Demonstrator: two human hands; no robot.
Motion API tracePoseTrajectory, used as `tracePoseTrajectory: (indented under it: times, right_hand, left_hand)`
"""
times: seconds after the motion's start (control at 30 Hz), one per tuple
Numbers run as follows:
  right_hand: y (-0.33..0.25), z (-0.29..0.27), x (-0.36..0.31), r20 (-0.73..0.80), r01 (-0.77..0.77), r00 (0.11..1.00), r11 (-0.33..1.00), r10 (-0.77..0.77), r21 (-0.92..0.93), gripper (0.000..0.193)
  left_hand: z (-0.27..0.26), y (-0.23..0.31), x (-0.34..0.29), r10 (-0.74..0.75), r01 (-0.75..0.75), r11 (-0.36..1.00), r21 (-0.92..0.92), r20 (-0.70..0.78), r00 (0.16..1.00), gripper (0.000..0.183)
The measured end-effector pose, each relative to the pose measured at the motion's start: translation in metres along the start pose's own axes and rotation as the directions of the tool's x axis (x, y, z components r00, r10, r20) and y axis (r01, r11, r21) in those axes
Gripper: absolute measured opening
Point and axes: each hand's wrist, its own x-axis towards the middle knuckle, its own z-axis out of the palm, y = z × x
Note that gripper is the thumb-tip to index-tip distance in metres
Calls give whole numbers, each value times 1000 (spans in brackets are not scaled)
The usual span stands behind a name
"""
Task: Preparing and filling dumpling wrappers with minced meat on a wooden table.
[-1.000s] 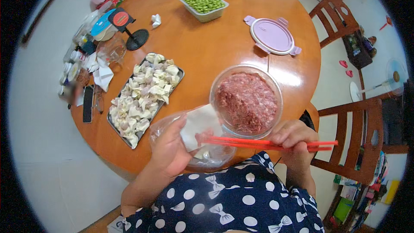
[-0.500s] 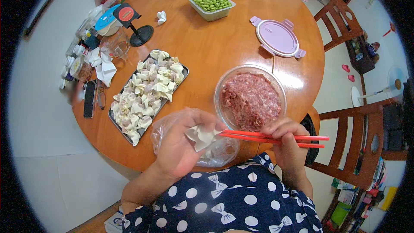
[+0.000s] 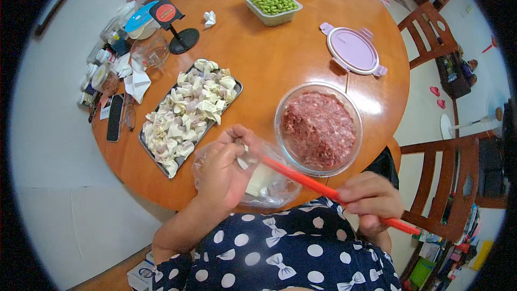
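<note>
My left hand [image 3: 226, 170] is curled around a white dumpling wrapper [image 3: 243, 159], held over a clear plastic bag [image 3: 269, 186] with more wrappers inside. My right hand [image 3: 369, 199] grips red chopsticks [image 3: 312, 183]; their tips reach the wrapper in my left hand. A glass bowl of pink minced meat [image 3: 319, 127] stands just beyond my right hand. A metal tray [image 3: 153, 157] packed with several folded dumplings [image 3: 188, 110] lies to the left of my left hand.
On the round wooden table [image 3: 269, 59] are a lilac container lid [image 3: 354, 49], a tub of green beans [image 3: 271, 1], a black stand [image 3: 180, 35], a black phone [image 3: 114, 117], tissues and jars at the left rim. Wooden chairs [image 3: 463, 183] stand at the right.
My left hand has closed further round the wrapper. The chopsticks have tilted, their tips now at the wrapper, and my right hand has dropped lower right.
</note>
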Motion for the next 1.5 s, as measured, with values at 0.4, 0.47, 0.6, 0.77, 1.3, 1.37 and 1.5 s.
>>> tracePoseTrajectory:
  times: [0.4, 0.47, 0.6, 0.77, 1.3, 1.37, 1.5]
  right_hand:
    - [3, 8, -2, -40, -55, 997, 995, 58, 80, 31]
    - [4, 14, 0, -15, -57, 998, 998, 57, -11, 28]
    - [0, 20, 2, 28, -48, 998, 993, 52, -112, 26]
    - [11, 19, 1, 161, 44, 987, 989, -21, -139, 26]
    - [16, 25, 7, 277, 154, 954, 981, -116, -119, 26]
    - [14, 31, 15, 333, 191, 932, 974, -141, -124, 22]
    - [9, 41, 22, 507, 276, 845, 951, -171, -139, 21]
  left_hand:
    - [0, -4, -2, -65, 120, 966, -227, 236, 969, 36]
    - [0, -5, -2, -69, 136, 966, -219, 290, 955, 32]
    - [17, 1, -8, -89, 126, 967, -222, 170, 981, 22]
    - [6, -10, -5, -128, 171, 946, -276, 167, 978, 25]
    - [6, -4, -3, -31, 57, 972, -227, 116, 993, 30]
    - [13, -1, -6, -69, 74, 969, -237, 27, 997, 18]
    - [2, 1, -5, -38, 29, 987, -160, -57, 998, 23]
